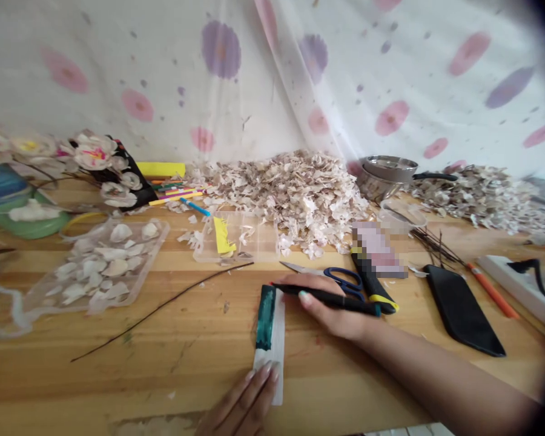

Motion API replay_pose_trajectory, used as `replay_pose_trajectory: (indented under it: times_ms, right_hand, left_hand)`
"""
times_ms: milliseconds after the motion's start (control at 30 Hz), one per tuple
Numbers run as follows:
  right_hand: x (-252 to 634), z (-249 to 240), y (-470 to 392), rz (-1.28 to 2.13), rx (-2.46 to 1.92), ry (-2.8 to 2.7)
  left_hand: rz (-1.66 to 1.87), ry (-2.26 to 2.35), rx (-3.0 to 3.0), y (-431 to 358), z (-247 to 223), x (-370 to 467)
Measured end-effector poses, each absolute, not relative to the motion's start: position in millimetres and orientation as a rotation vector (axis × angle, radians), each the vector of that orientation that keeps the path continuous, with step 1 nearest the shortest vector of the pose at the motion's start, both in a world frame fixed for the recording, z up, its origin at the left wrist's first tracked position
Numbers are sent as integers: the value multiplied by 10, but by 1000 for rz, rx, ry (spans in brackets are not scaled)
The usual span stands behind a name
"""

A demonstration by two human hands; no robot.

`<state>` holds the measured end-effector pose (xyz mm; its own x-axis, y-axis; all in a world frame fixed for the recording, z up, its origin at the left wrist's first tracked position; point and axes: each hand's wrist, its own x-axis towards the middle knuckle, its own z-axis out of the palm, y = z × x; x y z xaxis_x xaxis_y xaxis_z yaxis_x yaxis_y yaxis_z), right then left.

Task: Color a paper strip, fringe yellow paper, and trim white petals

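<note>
A narrow white strip (278, 345) lies on the wooden table (186, 375), with dark teal colour covering the upper left part of it. My left hand (245, 402) rests on the strip's near end, its fingers stretched out flat and pressing it down. In my right hand (331, 315) is a black marker (356, 304) with a teal end, held between thumb and fingers. Its tip points left and meets the strip's far end, beside the coloured area. Just beyond that hand lie scissors (345, 280) with dark blue handles, partly hidden by it.
A large pile of pale flakes (295, 194) stands at the back. To the left are a clear tray of white pieces (158, 242) and a thin dark twig (163, 307). A black phone-like slab (463, 312), an orange stick (493, 290) and a power strip (518, 284) lie right.
</note>
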<state>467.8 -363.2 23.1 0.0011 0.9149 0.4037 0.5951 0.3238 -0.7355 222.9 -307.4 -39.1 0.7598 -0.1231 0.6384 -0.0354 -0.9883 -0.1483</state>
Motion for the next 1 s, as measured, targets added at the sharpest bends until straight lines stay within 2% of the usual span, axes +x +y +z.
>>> replay_pose_trajectory:
  times_ms: [167, 333, 533, 867, 1000]
  right_hand:
    - [4603, 233, -3644, 589, -1468, -1343]
    - [4539, 200, -3604, 826, -1478, -1311]
    - [4297, 211, -3507, 1041, -1443, -1027]
    - [4305, 194, -3562, 884, -1554, -1074]
    - [4309, 172, -3567, 889, -1572, -1078]
  left_hand:
    - [-1165, 102, -2819, -3096, -369, 2276]
    - [-1149, 108, -2874, -3094, -355, 2251]
    - [-1064, 51, -2986, -3103, -301, 2184]
    - [-1151, -126, -2974, -3202, -326, 2227]
    - [-1114, -54, -2964, -3178, -332, 2217]
